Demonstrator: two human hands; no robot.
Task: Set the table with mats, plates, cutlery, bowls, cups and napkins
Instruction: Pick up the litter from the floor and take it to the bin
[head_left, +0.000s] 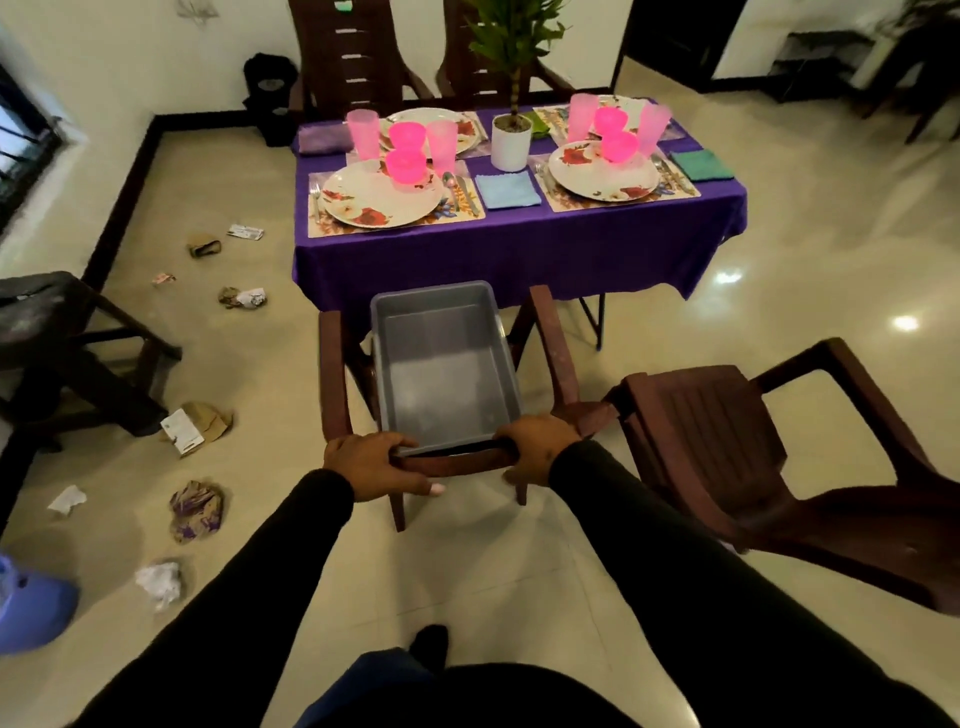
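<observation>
Left hand (370, 460): grip curled round the top rail of a brown plastic chair (457, 460)
Right hand (535, 446): grip curled round the same rail
Tub (444, 364): grey plastic box on the chair seat, nothing in it
Counter (514, 244): shiny purple cloth; flowery mats, round plates (382, 195), pink bowls (406, 165) and cups, cutlery, square napkins (506, 189)

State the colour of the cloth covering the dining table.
The tablecloth is purple, seen clearly in the head view.
</observation>
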